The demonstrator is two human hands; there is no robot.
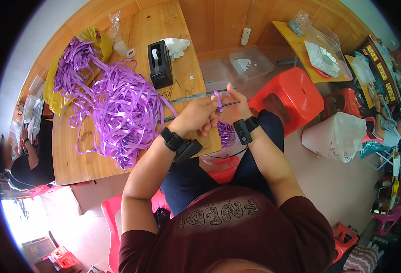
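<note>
Over the table's right edge, my left hand [197,117] is closed, its fingers curled in beside a thin dark rod [230,104]. A strand of purple ribbon [168,103] runs from a big tangled heap [118,102] on the table toward that hand. A short purple ribbon loop [218,102] stands around the rod, between my two hands. My right hand [238,105] is at the rod's free end, its thumb stretched up and apart; its other fingers are partly hidden behind the ribbon. Below the hands lies a bunch of small purple ribbon pieces [226,134].
On the wooden table [175,20] stand a black tape dispenser [160,66], a white crumpled tissue [177,47] and a yellow bag [55,93] of ribbon. A red stool [296,98] and white sack [332,136] are at right. Other people sit at both sides.
</note>
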